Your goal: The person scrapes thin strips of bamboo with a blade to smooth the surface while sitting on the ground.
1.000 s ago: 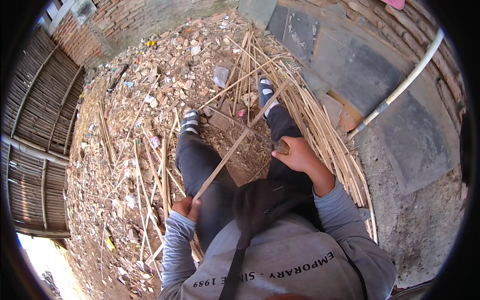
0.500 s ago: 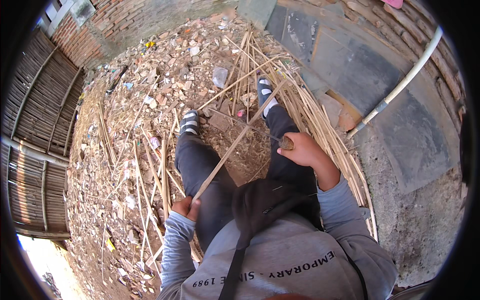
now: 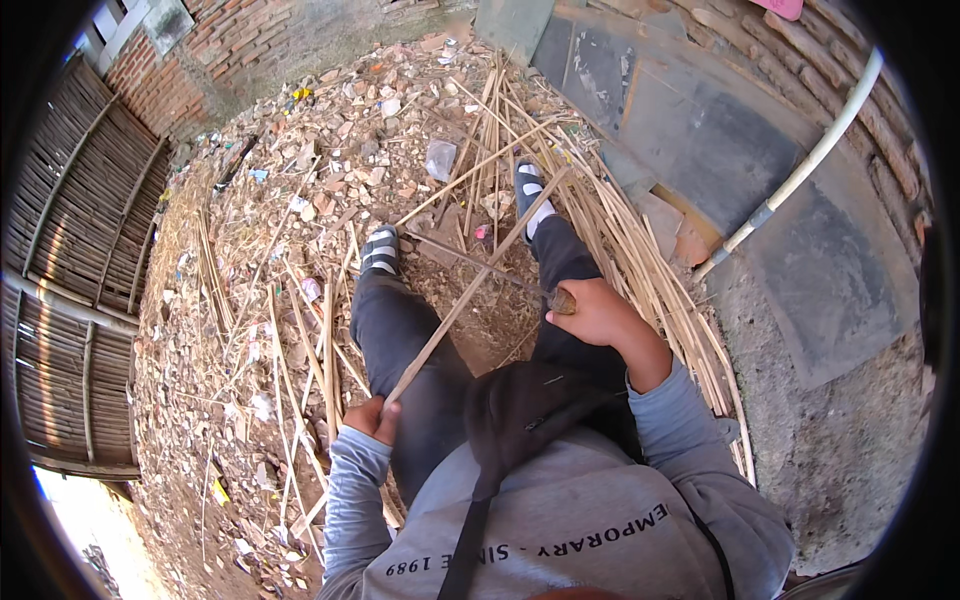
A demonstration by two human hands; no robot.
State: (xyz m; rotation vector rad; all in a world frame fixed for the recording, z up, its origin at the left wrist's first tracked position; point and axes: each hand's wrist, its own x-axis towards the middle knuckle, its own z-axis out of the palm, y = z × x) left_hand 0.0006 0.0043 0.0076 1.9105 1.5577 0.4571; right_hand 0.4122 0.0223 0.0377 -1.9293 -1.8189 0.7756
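Observation:
My left hand (image 3: 372, 418), beside my left thigh, is closed around the near end of a long bamboo strip (image 3: 440, 333). The strip slants away to the upper right, its far end by my right foot. In my right hand (image 3: 603, 318), above my right thigh, is the wooden handle of a long-bladed knife (image 3: 522, 281). Its narrow dark blade points to the far left and crosses the strip between my shins. Whether the edge bites into the bamboo I cannot tell.
Cut bamboo strips (image 3: 650, 270) lie in a long pile along my right side. More loose strips (image 3: 328, 360) are scattered at my left over rubble. Dark flat panels (image 3: 700, 120) and a pale pipe (image 3: 800, 175) stand at right; a bamboo wall (image 3: 75, 200) is at left.
My right hand and the knife have shifted slightly left and toward me, so the blade crosses the strip a little nearer. My left hand has hardly moved.

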